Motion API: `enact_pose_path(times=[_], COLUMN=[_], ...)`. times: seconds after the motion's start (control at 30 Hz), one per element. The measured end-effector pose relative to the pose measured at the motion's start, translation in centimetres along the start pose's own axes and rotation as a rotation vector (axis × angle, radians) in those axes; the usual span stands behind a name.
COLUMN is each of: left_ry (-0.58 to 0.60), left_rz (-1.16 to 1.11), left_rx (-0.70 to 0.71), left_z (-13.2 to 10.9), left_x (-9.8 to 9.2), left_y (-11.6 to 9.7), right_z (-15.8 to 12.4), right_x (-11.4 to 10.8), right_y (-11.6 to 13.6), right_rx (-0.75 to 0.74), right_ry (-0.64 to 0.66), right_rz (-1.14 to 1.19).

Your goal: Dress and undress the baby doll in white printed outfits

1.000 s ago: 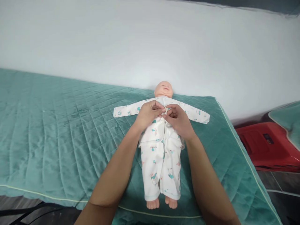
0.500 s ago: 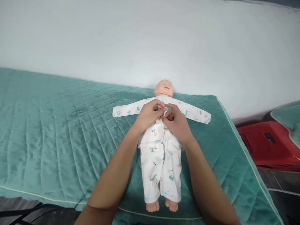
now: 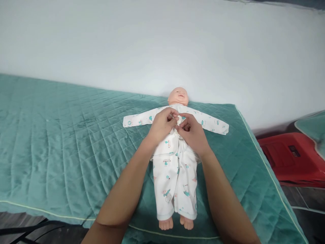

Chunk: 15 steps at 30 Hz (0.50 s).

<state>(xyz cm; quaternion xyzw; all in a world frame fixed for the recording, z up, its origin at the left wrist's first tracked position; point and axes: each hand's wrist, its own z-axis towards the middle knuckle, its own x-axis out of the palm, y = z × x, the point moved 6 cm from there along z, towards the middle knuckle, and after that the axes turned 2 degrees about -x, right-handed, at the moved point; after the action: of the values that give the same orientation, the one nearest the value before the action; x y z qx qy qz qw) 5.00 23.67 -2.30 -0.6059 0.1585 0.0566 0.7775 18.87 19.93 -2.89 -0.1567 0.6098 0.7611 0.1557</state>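
A baby doll (image 3: 178,95) lies on its back, head toward the wall and feet toward me. It wears a white printed top (image 3: 142,117) with the sleeves spread wide, and matching trousers (image 3: 166,183). Over the doll's chest, my left hand (image 3: 165,123) pinches the front edge of the top. My right hand (image 3: 191,128) grips the same front edge from the other side, thumb and fingertips close to the left ones. Some fabric bunches between the fingertips. My hands hide most of the chest, and any fastener there is too small to make out.
A green quilted cover (image 3: 63,145) spreads under the doll, its right edge running down past the doll. Behind it rises a white wall (image 3: 127,44). A red plastic stool (image 3: 291,157) stands at the right. Black metal bars (image 3: 33,227) show at the lower left.
Both hands stay at the top's front with only slight finger movement; the bit of fabric between the fingertips shows a little less. The view has shifted very slightly.
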Motion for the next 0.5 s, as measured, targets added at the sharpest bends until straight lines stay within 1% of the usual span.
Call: enact_pose_path(times=[0.23, 0.33, 0.4, 0.5], left_ry=[-0.005, -0.014, -0.011, 0.002], left_rz=[0.007, 0.01, 0.012, -0.004], left_rx=[0.02, 0.005, -0.012, -0.031], left_z=[0.11, 0.16, 0.16, 0.14], left_x=[-0.14, -0.21, -0.23, -0.23], left_y=[0.31, 0.51, 0.59, 0.58], right_z=[-0.05, 0.08, 0.14, 0.01], right_x=[-0.05, -0.28, -0.59, -0.92], right_y=[-0.01, -0.4, -0.46, 0.01], right_rx=[-0.056, -0.078, -0.126, -0.249], right_ry=[0.005, -0.023, -0.066, -0.132], right_rz=[0.125, 0.166, 0.157, 0.049])
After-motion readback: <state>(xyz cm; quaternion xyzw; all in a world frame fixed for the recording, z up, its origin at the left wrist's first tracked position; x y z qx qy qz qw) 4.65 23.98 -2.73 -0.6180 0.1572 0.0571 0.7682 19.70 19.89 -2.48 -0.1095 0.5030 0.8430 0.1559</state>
